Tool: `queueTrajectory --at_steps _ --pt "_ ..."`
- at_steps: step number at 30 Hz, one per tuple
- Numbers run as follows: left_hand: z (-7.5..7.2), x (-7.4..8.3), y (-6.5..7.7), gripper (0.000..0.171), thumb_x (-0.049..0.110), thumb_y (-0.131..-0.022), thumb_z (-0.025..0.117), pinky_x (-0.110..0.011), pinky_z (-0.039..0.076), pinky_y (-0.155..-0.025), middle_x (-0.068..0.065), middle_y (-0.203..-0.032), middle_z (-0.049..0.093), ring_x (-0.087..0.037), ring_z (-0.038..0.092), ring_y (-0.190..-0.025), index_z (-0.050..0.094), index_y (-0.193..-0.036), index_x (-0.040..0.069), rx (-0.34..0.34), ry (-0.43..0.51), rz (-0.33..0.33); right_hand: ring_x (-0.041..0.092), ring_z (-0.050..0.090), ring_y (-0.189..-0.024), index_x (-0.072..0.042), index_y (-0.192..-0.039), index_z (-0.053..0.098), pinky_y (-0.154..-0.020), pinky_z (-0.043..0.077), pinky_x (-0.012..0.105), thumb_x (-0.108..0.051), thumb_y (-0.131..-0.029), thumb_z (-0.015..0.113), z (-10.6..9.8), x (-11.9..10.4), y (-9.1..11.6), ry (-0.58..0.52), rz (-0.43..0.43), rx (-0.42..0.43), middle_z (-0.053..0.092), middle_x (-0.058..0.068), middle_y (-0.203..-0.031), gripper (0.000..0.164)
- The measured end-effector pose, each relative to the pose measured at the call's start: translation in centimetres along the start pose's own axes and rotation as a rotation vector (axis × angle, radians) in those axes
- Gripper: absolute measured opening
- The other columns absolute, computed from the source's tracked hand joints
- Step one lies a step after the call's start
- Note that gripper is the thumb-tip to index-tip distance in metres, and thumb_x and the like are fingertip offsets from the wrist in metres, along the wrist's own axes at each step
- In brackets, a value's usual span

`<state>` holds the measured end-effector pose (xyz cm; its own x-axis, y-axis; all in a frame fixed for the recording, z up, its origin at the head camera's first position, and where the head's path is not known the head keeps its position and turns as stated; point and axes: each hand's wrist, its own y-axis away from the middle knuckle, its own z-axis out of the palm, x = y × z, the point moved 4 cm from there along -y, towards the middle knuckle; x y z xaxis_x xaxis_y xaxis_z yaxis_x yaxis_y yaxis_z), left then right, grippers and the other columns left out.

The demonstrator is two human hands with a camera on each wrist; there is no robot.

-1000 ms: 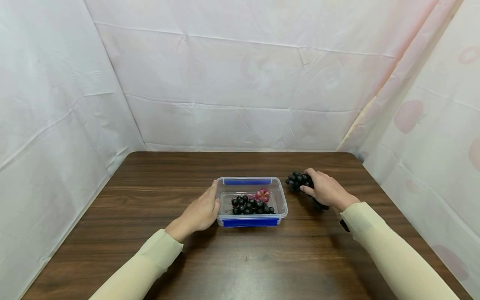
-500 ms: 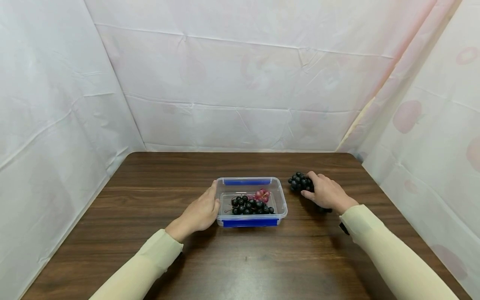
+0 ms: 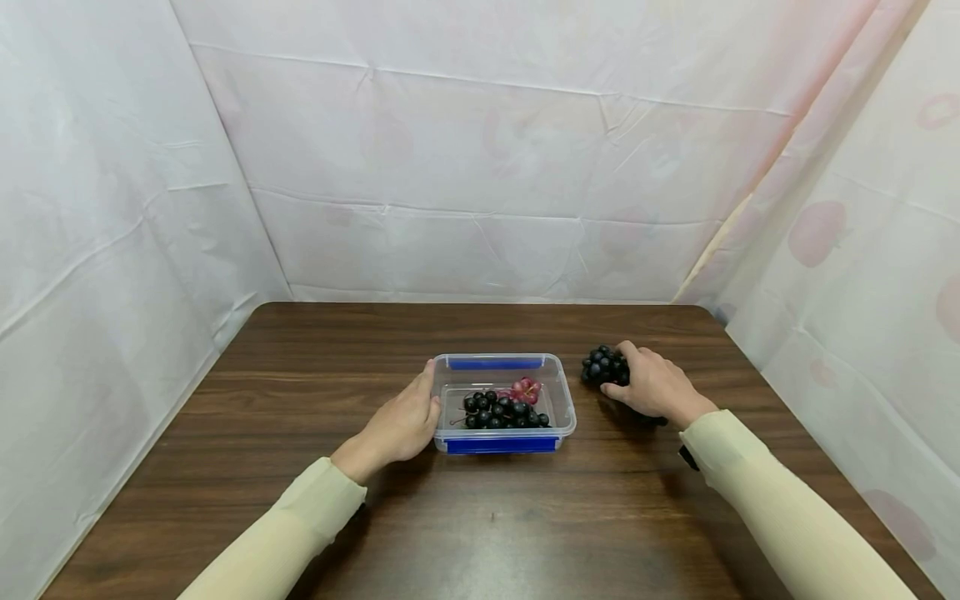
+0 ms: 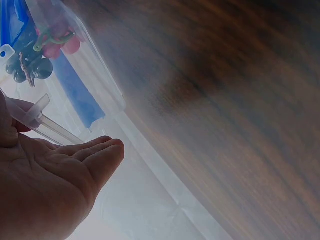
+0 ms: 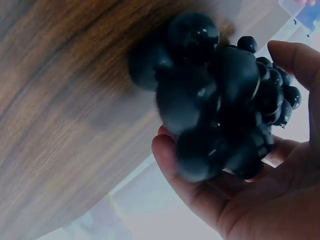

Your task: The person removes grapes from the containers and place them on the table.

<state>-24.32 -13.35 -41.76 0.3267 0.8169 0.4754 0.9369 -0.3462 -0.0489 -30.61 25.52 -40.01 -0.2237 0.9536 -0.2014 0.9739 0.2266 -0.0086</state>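
Observation:
A clear plastic food container [image 3: 566, 396] with blue clips stands on the table. Inside it lie a bunch of black grapes [image 3: 495, 412] and a smaller bunch of red grapes [image 3: 527, 390]. With straight fingers, my left hand [image 3: 401, 418] rests against the container's left wall; the left wrist view shows those fingers [image 4: 102, 157] outside the wall. To the container's right, my right hand [image 3: 656, 385] grips another bunch of black grapes [image 3: 605, 366]. In the right wrist view, thumb and fingers curl round this bunch [image 5: 195, 100], its lower grapes close over the table.
The dark wooden table [image 3: 495, 517] reaches back to a white curtain [image 3: 450, 258]. More patterned curtain [image 3: 847, 275] hangs along the right side, and a white sheet [image 3: 127, 250] along the left.
My right hand has shifted slightly to the right and toward me with the black grapes, which have turned a little in its grip. The left hand and container have stayed in place.

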Motion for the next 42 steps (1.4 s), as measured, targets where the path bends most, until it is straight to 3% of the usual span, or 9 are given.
queueTrajectory --at_steps 22,42 --pt "-0.1 0.2 0.1 0.069 0.023 -0.11 0.036 -0.05 0.028 -0.122 -0.023 -0.167 0.019 -0.034 0.027 -0.152 0.001 -0.163 -0.002 -0.003 0.001 -0.002 0.052 0.059 -0.113 -0.003 -0.149 0.043 -0.087 0.049 0.067 -0.049 -0.09 0.074 -0.2 0.0 0.4 0.005 0.006 0.022 0.055 0.033 -0.135 0.08" --pt "0.1 0.0 0.0 0.069 0.024 -0.11 0.036 -0.05 0.028 -0.122 -0.022 -0.167 0.019 -0.033 0.027 -0.152 0.0 -0.163 -0.001 0.001 -0.001 -0.006 0.049 0.049 -0.128 -0.007 -0.152 0.041 -0.096 0.045 0.068 -0.059 -0.09 0.07 -2.2 -1.4 1.1 -0.043 0.003 0.063 0.048 0.028 -0.144 0.086"
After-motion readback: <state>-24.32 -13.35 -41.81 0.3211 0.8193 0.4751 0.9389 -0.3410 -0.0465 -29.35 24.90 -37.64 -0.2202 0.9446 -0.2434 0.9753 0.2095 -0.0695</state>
